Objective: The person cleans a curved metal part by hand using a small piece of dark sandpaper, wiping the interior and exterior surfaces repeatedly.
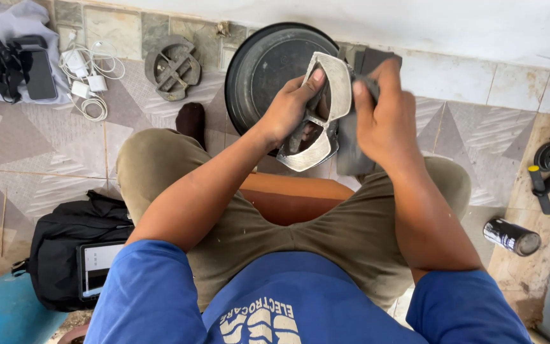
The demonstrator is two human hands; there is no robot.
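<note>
Overhead, left hand [288,111] grip holding grey metal bracket [326,114], right hand [383,121] grip pressing dark cloth [351,146], empty black basin [268,70] behind

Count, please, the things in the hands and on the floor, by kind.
Metal castings: 2, one in the left hand at, one on the floor
Sandpaper in the right hand: 1
Black pan: 1
Spray can: 1
Backpack: 1
Tablet: 1
White charger: 1
Total: 8
</note>
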